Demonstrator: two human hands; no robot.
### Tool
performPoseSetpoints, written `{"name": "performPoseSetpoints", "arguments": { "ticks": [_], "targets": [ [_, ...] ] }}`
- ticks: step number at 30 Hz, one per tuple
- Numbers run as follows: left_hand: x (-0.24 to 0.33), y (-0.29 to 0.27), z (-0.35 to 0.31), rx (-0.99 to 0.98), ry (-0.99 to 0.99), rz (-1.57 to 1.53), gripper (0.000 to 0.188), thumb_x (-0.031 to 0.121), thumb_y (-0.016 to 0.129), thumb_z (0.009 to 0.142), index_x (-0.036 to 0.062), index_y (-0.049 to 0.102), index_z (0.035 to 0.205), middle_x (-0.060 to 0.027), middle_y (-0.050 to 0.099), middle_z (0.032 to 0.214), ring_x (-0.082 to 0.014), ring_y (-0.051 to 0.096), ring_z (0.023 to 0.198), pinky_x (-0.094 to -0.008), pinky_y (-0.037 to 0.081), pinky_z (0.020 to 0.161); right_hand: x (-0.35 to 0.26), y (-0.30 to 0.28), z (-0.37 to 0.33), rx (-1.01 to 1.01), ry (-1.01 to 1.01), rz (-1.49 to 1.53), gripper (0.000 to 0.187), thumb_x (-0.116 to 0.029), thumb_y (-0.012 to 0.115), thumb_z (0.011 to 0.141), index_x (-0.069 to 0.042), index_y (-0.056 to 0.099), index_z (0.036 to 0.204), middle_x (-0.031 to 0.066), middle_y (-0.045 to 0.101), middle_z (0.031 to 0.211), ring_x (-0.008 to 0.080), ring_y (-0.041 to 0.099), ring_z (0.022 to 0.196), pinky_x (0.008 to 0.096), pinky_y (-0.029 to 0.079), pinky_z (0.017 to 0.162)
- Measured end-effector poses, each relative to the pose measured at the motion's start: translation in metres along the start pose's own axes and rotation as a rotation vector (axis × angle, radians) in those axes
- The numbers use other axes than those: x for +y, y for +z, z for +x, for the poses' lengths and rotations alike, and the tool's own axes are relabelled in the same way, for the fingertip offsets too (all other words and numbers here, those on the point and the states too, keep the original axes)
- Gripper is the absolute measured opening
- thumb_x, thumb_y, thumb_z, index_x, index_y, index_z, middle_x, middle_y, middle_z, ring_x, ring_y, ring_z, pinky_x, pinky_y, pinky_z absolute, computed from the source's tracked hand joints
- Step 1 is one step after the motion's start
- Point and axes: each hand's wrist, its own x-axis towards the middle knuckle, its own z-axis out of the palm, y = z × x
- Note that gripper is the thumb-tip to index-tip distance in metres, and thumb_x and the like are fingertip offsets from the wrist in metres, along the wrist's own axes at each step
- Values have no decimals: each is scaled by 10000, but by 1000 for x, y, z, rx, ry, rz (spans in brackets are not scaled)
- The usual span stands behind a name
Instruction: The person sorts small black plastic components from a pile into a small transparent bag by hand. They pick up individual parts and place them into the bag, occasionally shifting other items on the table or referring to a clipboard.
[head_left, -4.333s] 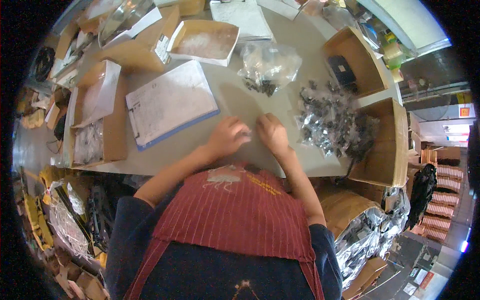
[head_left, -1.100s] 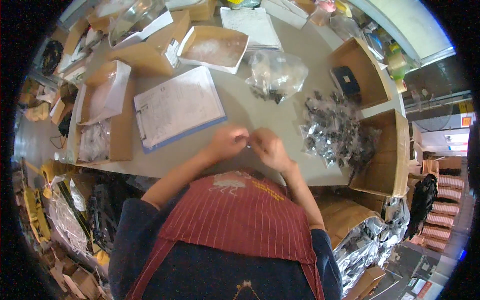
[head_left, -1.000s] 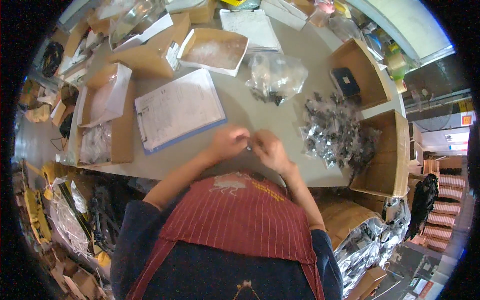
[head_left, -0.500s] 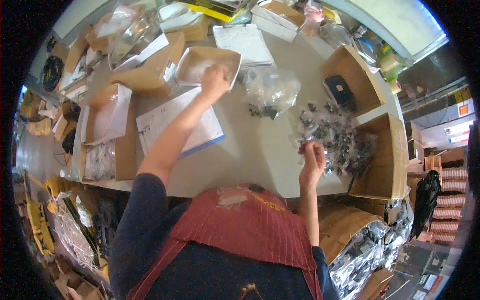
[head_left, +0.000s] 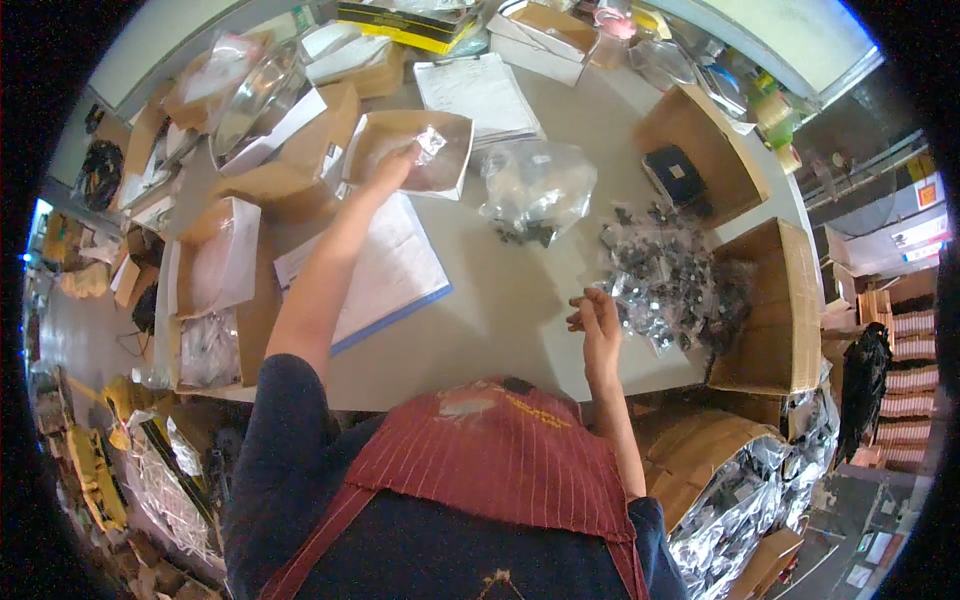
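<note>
Dk-blue short-slv. top (head_left: 440,550) is worn w/ lt-striped maroon apron (head_left: 490,465).

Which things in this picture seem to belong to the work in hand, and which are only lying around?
Seemingly in use:
left hand, holding a clear packet
shallow box, beneath that hand
right hand, beside the bagged parts

Probably just lying about:
clipboard
papers
dark case
yellow-black box
</note>
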Motion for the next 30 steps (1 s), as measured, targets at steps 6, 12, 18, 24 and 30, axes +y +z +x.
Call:
{"name": "performPoseSetpoints", "arguments": {
  "ticks": [6,12,18,24,30],
  "targets": [
    [36,-1,-35,72,-40,-233,507,402,493,1004,43,590,1350,-143,612,1292,-229,626,999,-320,511,830,-4,27,28,-98,-121,-26,393,-184,540,1030,3,424,1356,155,603,1221,172,634,827,317,543,729],
    [26,-9,-35,26,87,-295,386,105,583,928,114,657,1306,-85,673,1105,-174,649,907,-269,547,715,2,42,23,-202,-132,-87,408,-109,583,983,16,435,1343,156,602,1204,191,674,823,314,561,717],
    [-1,-11,-17,215,55,-488,365,43,598,892,113,697,1235,-78,698,1016,-161,658,847,-260,516,699,13,30,10,-230,-41,-68,466,-74,591,952,27,412,1370,187,554,1295,233,697,848,325,586,720],
    [4,-10,-20,317,341,-48,223,121,643,931,29,722,1118,-45,716,1043,-159,650,857,-277,517,772,27,17,8,-175,-44,-119,479,-74,593,952,21,399,1379,191,543,1312,237,693,859,328,588,712],
    [18,-7,-27,353,238,-69,169,139,712,887,31,734,1015,-47,713,966,-155,630,840,-271,484,787,35,22,9,-165,-56,-128,500,-55,613,936,13,400,1383,197,526,1336,228,685,856,337,588,733]
  ]
}}
